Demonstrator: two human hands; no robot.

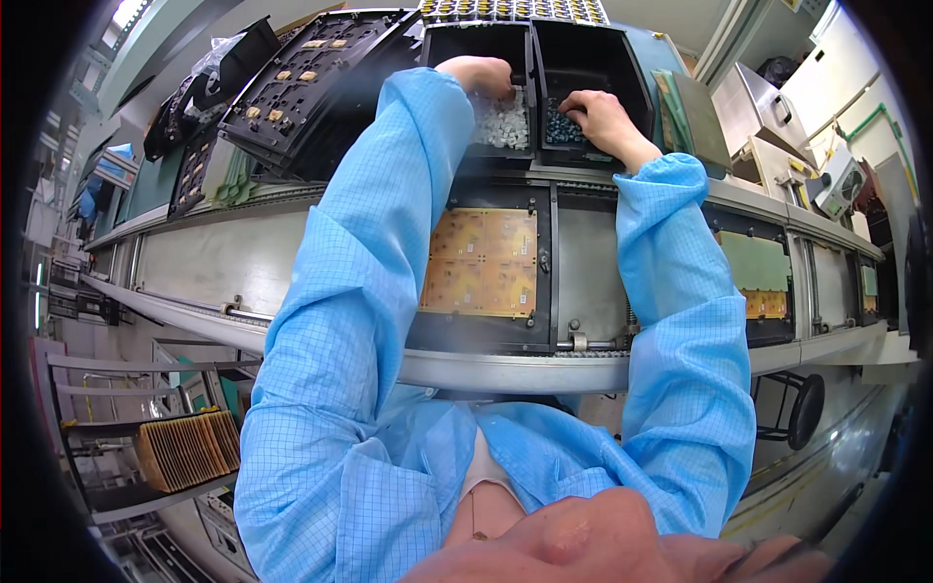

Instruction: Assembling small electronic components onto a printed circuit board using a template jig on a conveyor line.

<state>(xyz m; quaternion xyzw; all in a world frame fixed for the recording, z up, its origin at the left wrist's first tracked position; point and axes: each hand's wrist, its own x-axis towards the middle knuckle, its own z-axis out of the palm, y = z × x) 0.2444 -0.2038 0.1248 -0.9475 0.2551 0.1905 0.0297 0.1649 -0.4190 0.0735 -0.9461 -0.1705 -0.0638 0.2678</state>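
Observation:
Both my arms in blue checked sleeves reach over the conveyor to two black bins. My left hand (483, 76) is closed over the left bin (476, 41), above a heap of small white parts (503, 126). Its fingertips point down and what they hold is hidden. In the right bin (588, 60), my right hand (604, 121) has its fingers bent together at a layer of small dark blue-green parts (561, 126). Whether a part is pinched there is too small to see. An orange-yellow circuit board panel (481, 262) lies in a black carrier (547, 291) between my forearms.
The metal conveyor (209, 262) runs left to right before me. Farther right, another carrier holds a board with a green sheet (753, 260). Black fixture trays (316, 78) stand at the back left, a rack of upright boards (188, 450) at the lower left, and a round stool (806, 412) at the right.

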